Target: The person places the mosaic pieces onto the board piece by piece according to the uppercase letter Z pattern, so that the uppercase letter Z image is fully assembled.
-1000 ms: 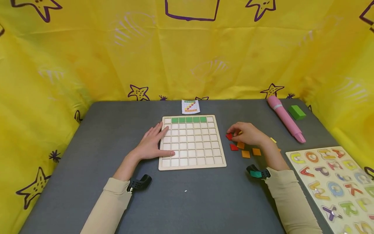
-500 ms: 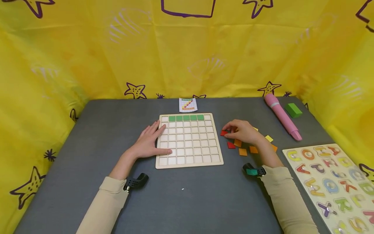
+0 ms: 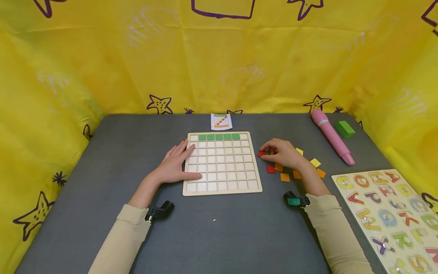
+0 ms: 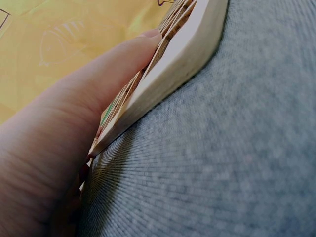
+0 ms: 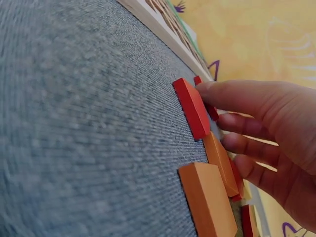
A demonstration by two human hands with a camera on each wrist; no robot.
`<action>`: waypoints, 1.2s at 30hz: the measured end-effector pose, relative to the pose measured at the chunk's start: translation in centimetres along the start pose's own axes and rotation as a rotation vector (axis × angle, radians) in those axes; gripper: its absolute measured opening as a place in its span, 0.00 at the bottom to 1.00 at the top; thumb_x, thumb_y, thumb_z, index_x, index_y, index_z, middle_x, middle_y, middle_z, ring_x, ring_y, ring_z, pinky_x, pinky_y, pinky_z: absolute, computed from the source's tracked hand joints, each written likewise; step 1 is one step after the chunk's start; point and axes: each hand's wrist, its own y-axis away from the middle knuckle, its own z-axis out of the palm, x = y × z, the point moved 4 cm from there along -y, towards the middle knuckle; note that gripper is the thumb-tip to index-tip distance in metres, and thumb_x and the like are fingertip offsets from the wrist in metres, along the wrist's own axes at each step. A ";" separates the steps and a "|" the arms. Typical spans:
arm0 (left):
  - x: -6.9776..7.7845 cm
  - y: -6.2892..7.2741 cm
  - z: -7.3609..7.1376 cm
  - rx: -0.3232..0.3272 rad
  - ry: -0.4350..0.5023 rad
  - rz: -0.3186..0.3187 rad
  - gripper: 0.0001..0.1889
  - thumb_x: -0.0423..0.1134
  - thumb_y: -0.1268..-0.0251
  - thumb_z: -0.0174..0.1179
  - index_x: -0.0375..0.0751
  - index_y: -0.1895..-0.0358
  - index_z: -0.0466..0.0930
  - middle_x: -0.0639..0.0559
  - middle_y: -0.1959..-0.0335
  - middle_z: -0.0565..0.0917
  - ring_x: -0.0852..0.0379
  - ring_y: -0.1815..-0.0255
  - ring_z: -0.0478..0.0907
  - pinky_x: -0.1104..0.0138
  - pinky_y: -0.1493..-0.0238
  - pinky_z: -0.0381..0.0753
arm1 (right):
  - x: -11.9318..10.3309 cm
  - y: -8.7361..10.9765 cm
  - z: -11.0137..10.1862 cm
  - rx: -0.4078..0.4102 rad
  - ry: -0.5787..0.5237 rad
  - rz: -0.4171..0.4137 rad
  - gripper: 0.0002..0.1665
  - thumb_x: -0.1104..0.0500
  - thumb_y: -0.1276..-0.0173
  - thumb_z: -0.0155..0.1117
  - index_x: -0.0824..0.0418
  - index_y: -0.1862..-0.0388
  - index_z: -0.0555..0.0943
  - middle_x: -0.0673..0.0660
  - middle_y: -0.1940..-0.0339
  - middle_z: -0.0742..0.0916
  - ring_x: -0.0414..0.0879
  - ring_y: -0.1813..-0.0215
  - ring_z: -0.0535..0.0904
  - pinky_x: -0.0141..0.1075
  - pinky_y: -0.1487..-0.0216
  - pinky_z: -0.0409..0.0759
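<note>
My left hand (image 3: 173, 163) rests on the left edge of a wooden grid board (image 3: 222, 193), fingers and thumb spread. In the left wrist view the thumb (image 4: 113, 69) lies over the board's rim. Several green tiles (image 3: 219, 137) fill part of the board's top row. Right of the board, my right hand (image 3: 282, 153) pinches a red tile (image 3: 261, 153) between thumb and fingers, low by the table. Another red tile (image 5: 192, 108) lies just below this hand, beside orange tiles (image 5: 210, 197). The palm and forearm hide part of the tile group.
Yellow tiles (image 3: 315, 163) lie behind the right wrist. A small pattern card (image 3: 221, 121) sits beyond the board. At the right are a pink toy microphone (image 3: 332, 137), a green block (image 3: 345, 129) and a letter puzzle board (image 3: 380, 205). Yellow cloth (image 3: 219, 68) encloses the table.
My right hand has shifted slightly left with the red tile, nearer the board's right edge. My left hand has stayed on the board. The head view has shifted a little.
</note>
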 end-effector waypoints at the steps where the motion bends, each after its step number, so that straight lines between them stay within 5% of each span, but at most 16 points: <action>1: 0.0 0.0 0.0 0.001 0.001 0.001 0.59 0.71 0.50 0.63 0.43 0.21 0.46 0.42 0.20 0.38 0.46 0.21 0.34 0.49 0.27 0.34 | 0.0 0.0 0.0 0.008 0.007 0.003 0.14 0.58 0.40 0.75 0.61 0.57 0.86 0.53 0.67 0.81 0.44 0.69 0.72 0.36 0.68 0.71; 14: 0.1 -0.2 -0.1 0.002 -0.008 0.001 0.59 0.73 0.50 0.62 0.44 0.21 0.46 0.42 0.20 0.38 0.47 0.21 0.34 0.48 0.27 0.36 | -2.3 -1.9 1.3 0.092 -0.109 0.106 0.15 0.53 0.39 0.73 0.59 0.56 0.84 0.52 0.67 0.85 0.46 0.68 0.75 0.37 0.67 0.72; 22: 0.2 0.0 0.1 0.008 0.000 0.000 0.58 0.71 0.50 0.63 0.45 0.21 0.46 0.43 0.20 0.38 0.48 0.21 0.34 0.49 0.26 0.35 | -3.4 -5.2 2.5 0.039 -0.048 0.077 0.16 0.57 0.38 0.72 0.61 0.53 0.84 0.55 0.65 0.82 0.49 0.66 0.72 0.39 0.66 0.70; 28: 0.3 0.1 0.1 0.008 0.014 0.000 0.59 0.72 0.51 0.63 0.44 0.21 0.46 0.42 0.20 0.38 0.47 0.21 0.34 0.48 0.27 0.35 | -3.8 -6.7 3.3 -0.021 -0.040 0.023 0.15 0.61 0.35 0.68 0.63 0.50 0.85 0.61 0.54 0.83 0.54 0.57 0.74 0.45 0.56 0.72; 36: 0.3 0.2 -0.2 0.009 0.007 -0.003 0.59 0.71 0.50 0.63 0.44 0.21 0.46 0.42 0.20 0.39 0.47 0.21 0.34 0.49 0.26 0.35 | -4.0 -6.7 3.6 0.051 -0.116 0.019 0.13 0.67 0.34 0.62 0.63 0.52 0.86 0.60 0.57 0.85 0.52 0.62 0.75 0.42 0.60 0.72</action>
